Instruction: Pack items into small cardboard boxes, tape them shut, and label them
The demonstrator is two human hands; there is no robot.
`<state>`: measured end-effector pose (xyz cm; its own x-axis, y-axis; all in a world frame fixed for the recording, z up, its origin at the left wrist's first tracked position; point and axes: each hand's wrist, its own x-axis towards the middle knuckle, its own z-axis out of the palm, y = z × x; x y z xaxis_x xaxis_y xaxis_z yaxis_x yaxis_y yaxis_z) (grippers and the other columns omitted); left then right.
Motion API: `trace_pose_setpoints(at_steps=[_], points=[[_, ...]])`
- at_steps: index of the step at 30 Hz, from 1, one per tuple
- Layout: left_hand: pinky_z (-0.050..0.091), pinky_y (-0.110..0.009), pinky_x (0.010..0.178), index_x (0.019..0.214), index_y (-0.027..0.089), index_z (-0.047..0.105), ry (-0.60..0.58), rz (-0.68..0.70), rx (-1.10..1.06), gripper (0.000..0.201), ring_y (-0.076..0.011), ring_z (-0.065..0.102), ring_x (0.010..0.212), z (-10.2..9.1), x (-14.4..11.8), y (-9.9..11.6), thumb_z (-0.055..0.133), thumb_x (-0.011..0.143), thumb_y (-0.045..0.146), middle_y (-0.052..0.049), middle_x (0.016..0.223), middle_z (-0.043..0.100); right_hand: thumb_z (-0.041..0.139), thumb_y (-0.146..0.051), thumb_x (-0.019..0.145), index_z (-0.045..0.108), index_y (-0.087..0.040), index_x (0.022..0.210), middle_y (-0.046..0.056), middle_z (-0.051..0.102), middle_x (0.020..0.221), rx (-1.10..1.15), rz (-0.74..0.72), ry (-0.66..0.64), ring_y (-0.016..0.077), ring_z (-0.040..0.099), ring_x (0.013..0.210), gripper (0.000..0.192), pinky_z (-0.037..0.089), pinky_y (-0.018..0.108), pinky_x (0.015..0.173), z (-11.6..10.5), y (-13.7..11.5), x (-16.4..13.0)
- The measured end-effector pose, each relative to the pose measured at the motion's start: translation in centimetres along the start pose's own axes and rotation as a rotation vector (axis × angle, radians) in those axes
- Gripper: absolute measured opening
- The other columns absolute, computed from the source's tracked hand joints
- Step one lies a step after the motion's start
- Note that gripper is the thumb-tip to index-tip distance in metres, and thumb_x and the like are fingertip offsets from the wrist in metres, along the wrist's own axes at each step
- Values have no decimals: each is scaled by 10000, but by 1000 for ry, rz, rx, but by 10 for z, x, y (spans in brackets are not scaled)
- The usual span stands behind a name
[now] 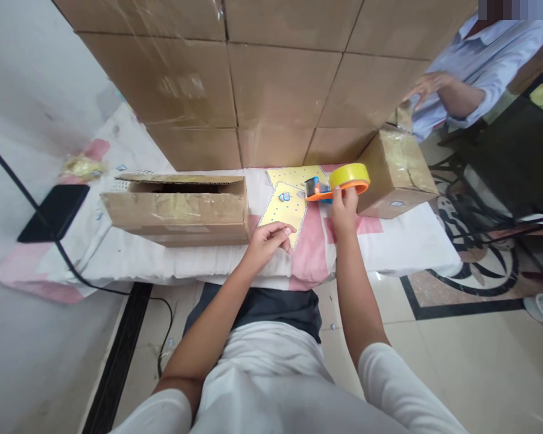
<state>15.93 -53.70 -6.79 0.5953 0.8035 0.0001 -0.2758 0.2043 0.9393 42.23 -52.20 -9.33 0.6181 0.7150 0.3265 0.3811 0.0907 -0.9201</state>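
My right hand (345, 208) grips an orange tape dispenser (317, 195) carrying a roll of yellow tape (349, 174), held just over the table. My left hand (271, 240) is closed, thumb and fingers pressed together above the near end of a yellow dotted sheet (280, 211). What is between those fingers, if anything, is too small to make out. On the sheet lies a small blue-and-white piece (285, 196). Another yellow dotted sheet (294, 175) lies partly beneath, behind it.
An open-topped cardboard box (176, 209) stands left; a taped carton (396, 175) stands right. Stacked cartons (280, 84) wall off the back. A black phone (54, 212) and a crumpled tape wad (84, 168) lie far left, with a black cable (40, 214) nearby. Another person's hand (429, 88) is behind the right carton.
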Motion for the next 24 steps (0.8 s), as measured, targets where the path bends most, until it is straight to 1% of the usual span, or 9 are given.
trace_pose_setpoints(at_steps=[2, 5, 7, 11, 14, 18, 21, 22, 24], points=[[514, -269, 606, 916, 137, 719, 10, 13, -20, 404, -116, 589, 513, -2, -2, 5, 771, 823, 526, 31, 534, 589, 588, -497, 892, 545, -249, 817, 16, 576, 843, -194, -35, 51, 215, 542, 846, 263, 454, 376, 890, 0, -1, 3], [509, -260, 594, 924, 134, 710, 15, 14, -55, 399, -106, 576, 496, -5, -6, 14, 775, 824, 515, 39, 523, 581, 586, -502, 906, 527, -238, 707, 7, 563, 689, -405, 37, 130, 201, 501, 678, 335, 448, 367, 763, 0, -6, 5], [524, -272, 608, 940, 133, 702, -15, 5, -61, 408, -105, 568, 490, -6, -10, 20, 784, 814, 513, 44, 519, 579, 586, -513, 919, 567, -218, 699, 42, 614, 698, -505, 76, 169, 210, 524, 676, 368, 439, 365, 737, -1, -10, 4], [555, -307, 661, 976, 131, 703, -71, 15, -29, 407, -110, 572, 501, -7, -20, 31, 794, 807, 490, 43, 521, 588, 552, -555, 940, 674, -171, 772, 135, 710, 793, -686, 127, 164, 261, 608, 751, 437, 445, 381, 749, -2, -22, -1], [560, -316, 674, 992, 130, 709, -71, 52, 5, 392, -110, 573, 505, -9, -28, 40, 783, 819, 474, 41, 531, 593, 512, -573, 945, 709, -154, 825, 183, 738, 863, -725, 160, 101, 307, 649, 833, 479, 467, 407, 782, -3, -32, -7], [567, -330, 694, 1029, 123, 713, -61, 103, 43, 405, -99, 551, 486, -13, -39, 54, 753, 845, 481, 49, 539, 580, 515, -535, 934, 734, -142, 978, 191, 757, 1053, -570, 170, -148, 344, 673, 1013, 452, 491, 467, 910, -6, -54, -31], [558, -323, 710, 1202, 124, 689, -72, 123, 99, 456, -88, 533, 475, -14, -49, 63, 731, 875, 440, 62, 542, 570, 556, -568, 920, 736, -164, 1106, 163, 741, 1215, -272, 118, -276, 323, 665, 1141, 480, 495, 468, 980, -10, -84, -68], [548, -311, 703, 1314, 140, 644, -79, 124, 122, 517, -90, 541, 485, -13, -53, 65, 728, 883, 413, 64, 551, 578, 557, -593, 924, 741, -172, 1108, 154, 751, 1198, -147, 119, -329, 306, 681, 1117, 495, 515, 447, 951, -11, -97, -82], [521, -284, 671, 1528, 201, 464, -81, 133, 154, 703, -102, 563, 510, -12, -60, 67, 723, 896, 366, 67, 576, 600, 568, -637, 923, 757, -174, 1064, 138, 783, 1050, 56, 137, -431, 264, 723, 947, 520, 546, 391, 830, -13, -124, -108]])
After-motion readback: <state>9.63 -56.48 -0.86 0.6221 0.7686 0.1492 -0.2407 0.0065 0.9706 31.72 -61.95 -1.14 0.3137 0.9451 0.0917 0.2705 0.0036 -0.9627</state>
